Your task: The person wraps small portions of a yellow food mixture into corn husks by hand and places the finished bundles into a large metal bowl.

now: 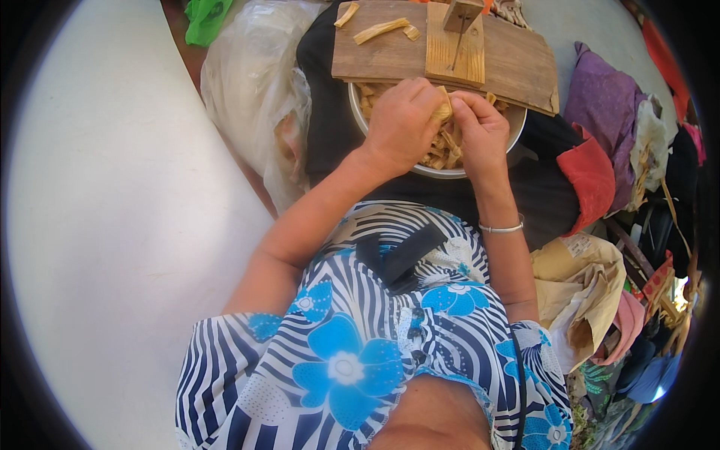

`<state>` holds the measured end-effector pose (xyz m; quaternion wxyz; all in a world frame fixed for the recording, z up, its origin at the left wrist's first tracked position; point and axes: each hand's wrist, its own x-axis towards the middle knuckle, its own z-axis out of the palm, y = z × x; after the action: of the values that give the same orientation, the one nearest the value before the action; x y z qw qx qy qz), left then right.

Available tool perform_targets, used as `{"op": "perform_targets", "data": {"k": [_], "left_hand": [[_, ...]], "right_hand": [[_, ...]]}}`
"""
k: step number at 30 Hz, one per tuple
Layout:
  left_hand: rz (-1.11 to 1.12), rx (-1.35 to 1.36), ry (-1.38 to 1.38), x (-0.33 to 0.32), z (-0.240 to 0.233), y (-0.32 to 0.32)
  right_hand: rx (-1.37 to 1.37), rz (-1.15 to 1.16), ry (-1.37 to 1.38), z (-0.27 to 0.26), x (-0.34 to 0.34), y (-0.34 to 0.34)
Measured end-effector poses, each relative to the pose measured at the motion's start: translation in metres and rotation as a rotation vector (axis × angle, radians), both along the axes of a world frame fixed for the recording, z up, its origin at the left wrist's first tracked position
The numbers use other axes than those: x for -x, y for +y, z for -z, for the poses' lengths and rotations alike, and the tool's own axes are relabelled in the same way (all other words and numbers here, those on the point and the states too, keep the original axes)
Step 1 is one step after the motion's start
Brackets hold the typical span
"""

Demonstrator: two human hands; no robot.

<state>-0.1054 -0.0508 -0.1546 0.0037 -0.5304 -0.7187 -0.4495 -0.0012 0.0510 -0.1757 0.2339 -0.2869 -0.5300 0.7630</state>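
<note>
My left hand (406, 124) pinches a folded, pale yellow, fibrous strip (443, 107) above a metal basin. The fingertips of my right hand (482, 129) meet the strip's right side. Light metal shows along the rim of the basin (441, 173), which rests on dark cloth over my lap. Pieces of the same yellowish material (444, 152) lie inside it, partly hidden by my hands. Across the basin's far side lies a wooden board (382, 59). A paler wood block (450, 62) sits on it, bearing a small wooden piece (462, 16) with a thin metal rod.
Loose strips (382, 30) lie on the board's left part. A clear plastic bag (253, 101) and a pale smooth surface (124, 225) are on the left. To the right are purple cloth (602, 118), a red cloth patch (588, 180) and a crumpled brown paper bag (585, 275).
</note>
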Motion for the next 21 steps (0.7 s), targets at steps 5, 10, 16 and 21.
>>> {"op": "perform_targets", "data": {"k": [5,10,16,21], "left_hand": [[0.013,0.042,0.015,0.005,-0.001,-0.003],[0.036,0.216,-0.196,0.009,0.001,-0.002],[0.157,0.541,-0.759,0.029,0.002,0.006],[0.117,0.496,-0.599,0.023,0.000,0.008]], "right_hand": [[-0.083,-0.054,-0.005,-0.005,-0.004,-0.009],[-0.044,-0.162,-0.105,-0.005,-0.009,0.004],[-0.330,-0.239,-0.299,-0.008,-0.009,0.009],[-0.743,-0.177,-0.237,0.001,-0.010,0.008]]}}
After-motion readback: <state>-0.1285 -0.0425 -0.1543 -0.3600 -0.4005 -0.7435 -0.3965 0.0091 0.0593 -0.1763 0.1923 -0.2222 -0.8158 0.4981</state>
